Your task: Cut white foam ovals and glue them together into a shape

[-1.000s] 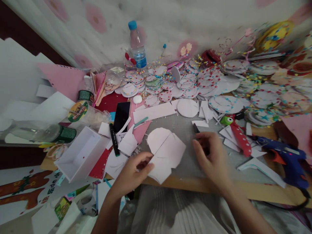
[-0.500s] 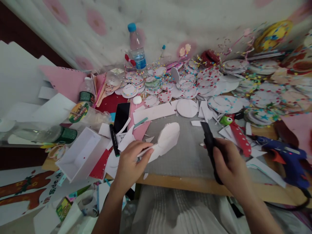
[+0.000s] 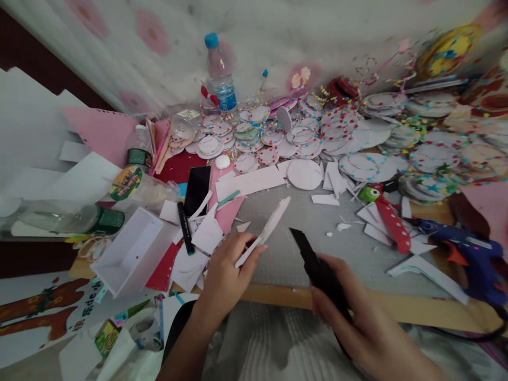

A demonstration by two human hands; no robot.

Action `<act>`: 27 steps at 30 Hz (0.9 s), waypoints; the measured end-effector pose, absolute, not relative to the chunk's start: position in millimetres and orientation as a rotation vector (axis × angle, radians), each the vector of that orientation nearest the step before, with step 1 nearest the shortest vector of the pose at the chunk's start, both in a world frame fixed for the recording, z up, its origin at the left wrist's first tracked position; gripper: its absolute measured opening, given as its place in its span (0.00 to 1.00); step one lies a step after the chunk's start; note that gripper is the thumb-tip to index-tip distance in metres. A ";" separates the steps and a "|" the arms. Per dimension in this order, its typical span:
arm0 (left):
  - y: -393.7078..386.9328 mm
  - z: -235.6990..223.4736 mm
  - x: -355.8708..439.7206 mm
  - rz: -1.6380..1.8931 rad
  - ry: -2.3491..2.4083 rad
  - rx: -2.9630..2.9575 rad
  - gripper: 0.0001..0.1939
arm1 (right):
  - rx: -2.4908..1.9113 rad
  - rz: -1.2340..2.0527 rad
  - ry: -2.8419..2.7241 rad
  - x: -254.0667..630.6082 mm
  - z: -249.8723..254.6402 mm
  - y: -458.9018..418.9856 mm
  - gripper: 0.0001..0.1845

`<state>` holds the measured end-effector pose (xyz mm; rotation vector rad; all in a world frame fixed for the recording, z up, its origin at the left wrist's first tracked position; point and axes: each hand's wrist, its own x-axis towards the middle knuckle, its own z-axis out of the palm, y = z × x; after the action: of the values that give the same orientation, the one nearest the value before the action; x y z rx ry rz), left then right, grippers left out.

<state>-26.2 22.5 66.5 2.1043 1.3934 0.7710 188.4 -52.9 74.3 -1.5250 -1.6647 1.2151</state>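
Between the thumb and fingers of my left hand is a white foam-board piece, tilted up so its thin edge faces me. My right hand is wrapped round a black utility knife. Its dark blade points up and left, a short distance right of the foam-board piece and apart from it. Both hands are over the front edge of the grey cutting mat. White scraps lie on the mat to the right of the blade.
Decorated white discs are piled along the back, near a water bottle. A phone, a black marker and a white open box lie left. A blue glue gun rests at the right.
My left hand has turned the foam-board piece from its broad face to its edge. My right hand has brought the knife left and nearer to me, towards the piece.
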 end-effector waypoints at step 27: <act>27.3 63.1 -17.9 0.956 1.231 2.625 0.06 | -1.645 1.150 -1.938 172.6 81.2 -30.9 0.12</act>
<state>-17.9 27.3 63.1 2.6249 1.2313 0.9563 172.6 -30.9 81.2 -1.6448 -1.9379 1.1504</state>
